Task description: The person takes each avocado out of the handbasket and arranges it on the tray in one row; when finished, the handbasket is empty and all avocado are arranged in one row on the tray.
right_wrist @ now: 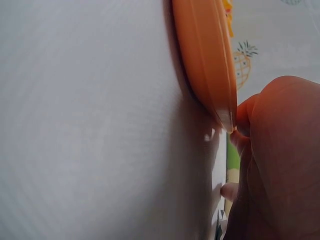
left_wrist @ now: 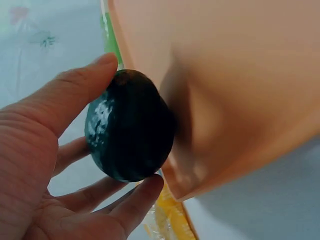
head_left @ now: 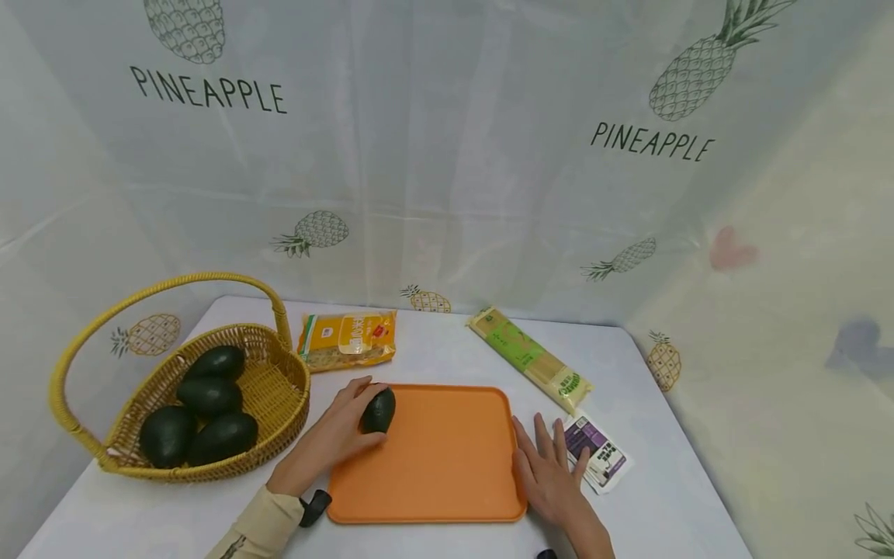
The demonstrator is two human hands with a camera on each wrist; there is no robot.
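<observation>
A dark green avocado (head_left: 378,411) is held in my left hand (head_left: 344,423), over the left part of an orange tray (head_left: 447,458). The left wrist view shows the thumb on one side of the avocado (left_wrist: 131,125) and curled fingers on the other. Along the tray's right edge lies my right hand (head_left: 548,473), its fingers spread and nothing gripped. In the right wrist view that hand (right_wrist: 280,155) touches the tray's rim (right_wrist: 212,60). Several more avocados (head_left: 213,396) sit in a yellow wicker basket (head_left: 279,423) at the left.
Behind the tray lies an orange food packet (head_left: 349,340). A long green-and-cream noodle packet (head_left: 528,357) lies at the back right. Next to the right hand is a white and purple packet (head_left: 597,454). The basket's tall handle (head_left: 161,289) arches above it.
</observation>
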